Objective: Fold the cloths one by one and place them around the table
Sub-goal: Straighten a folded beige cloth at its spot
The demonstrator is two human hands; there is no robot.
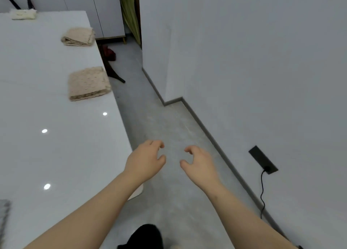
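beige knitted cloths (pixel 88 83), folded, table (pixel 37 98) edge

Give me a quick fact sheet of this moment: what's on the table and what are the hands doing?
table: white glossy top
near beige cloth: folded, by the table's right edge
far beige cloth: folded, same edge
cream cloth: at the far end
grey cloth: partly in view at the near left
left hand: empty, fingers curled, over the floor
right hand: empty, fingers curled, over the floor

Glossy white table (pixel 56 154), nubbly beige cloths (pixel 88 83) (floor (pixel 159 121) matt)
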